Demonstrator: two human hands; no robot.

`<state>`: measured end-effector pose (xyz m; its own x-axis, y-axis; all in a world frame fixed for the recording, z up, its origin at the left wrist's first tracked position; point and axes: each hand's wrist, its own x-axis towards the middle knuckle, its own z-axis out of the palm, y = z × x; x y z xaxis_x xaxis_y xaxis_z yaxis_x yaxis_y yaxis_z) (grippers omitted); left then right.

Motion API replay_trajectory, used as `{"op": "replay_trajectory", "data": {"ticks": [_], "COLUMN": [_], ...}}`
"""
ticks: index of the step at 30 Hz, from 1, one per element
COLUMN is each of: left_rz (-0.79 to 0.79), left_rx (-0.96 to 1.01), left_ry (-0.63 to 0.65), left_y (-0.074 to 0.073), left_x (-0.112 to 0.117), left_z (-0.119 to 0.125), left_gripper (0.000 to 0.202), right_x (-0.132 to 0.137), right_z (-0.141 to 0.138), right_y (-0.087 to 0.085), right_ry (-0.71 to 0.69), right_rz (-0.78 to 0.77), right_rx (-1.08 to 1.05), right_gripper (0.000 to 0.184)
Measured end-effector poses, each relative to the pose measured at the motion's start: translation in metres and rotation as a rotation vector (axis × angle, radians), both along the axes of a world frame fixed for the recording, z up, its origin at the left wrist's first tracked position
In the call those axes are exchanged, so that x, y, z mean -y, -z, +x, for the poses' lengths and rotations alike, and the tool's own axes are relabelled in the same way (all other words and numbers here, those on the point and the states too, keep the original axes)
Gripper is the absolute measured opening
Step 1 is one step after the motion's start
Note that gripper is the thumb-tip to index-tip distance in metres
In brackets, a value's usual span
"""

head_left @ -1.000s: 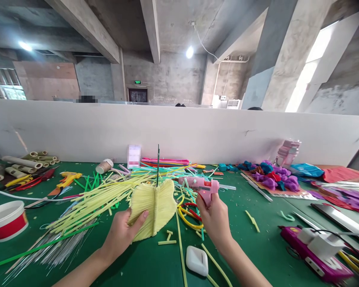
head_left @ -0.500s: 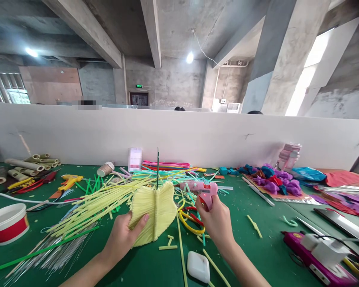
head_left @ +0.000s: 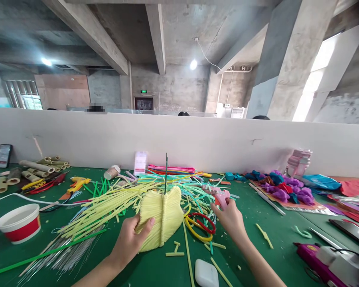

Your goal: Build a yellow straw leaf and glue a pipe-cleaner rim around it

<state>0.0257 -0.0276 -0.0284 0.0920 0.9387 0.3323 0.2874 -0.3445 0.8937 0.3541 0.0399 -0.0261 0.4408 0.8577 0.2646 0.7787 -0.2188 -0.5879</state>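
My left hand (head_left: 131,238) grips a pale yellow fan-shaped piece made of glued straws (head_left: 163,217), with a thin dark green stick (head_left: 166,173) rising from its middle. My right hand (head_left: 231,218) is closed round the handle of a pink glue gun (head_left: 219,195), held low over the table and pointing left towards the straw pile. Red and yellow loops (head_left: 201,225) lie between the two hands.
Loose yellow and green straws (head_left: 104,203) spread over the green table (head_left: 257,247). A red-and-white tub (head_left: 18,223) sits at left, a yellow glue gun (head_left: 75,183) behind it, a white pad (head_left: 206,275) near me, purple fabric pieces (head_left: 284,187) and a magenta tool (head_left: 326,261) at right. A white partition (head_left: 197,139) closes off the back.
My right hand has carried the pink glue gun forward and down towards the table. My left hand keeps its hold on the straw fan. The camera has tilted slightly.
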Motion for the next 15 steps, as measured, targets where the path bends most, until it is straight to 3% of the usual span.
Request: {"op": "replay_trajectory", "data": {"ticks": [8,15], "left_rz": [0.001,0.044], "left_rx": [0.056,0.043], "left_ry": [0.027,-0.024], "left_y": [-0.001,-0.002], "left_x": [0.0,0.001], "left_z": [-0.001,-0.002], "left_gripper": [0.04,0.044], "right_x": [-0.013,-0.02], "right_z": [0.023,0.028], "right_y": [0.022,0.039], "right_ry": [0.074,0.136], "right_rz": [-0.098,-0.207], "right_rx": [0.265,0.339], "right_gripper": [0.062,0.063]}}
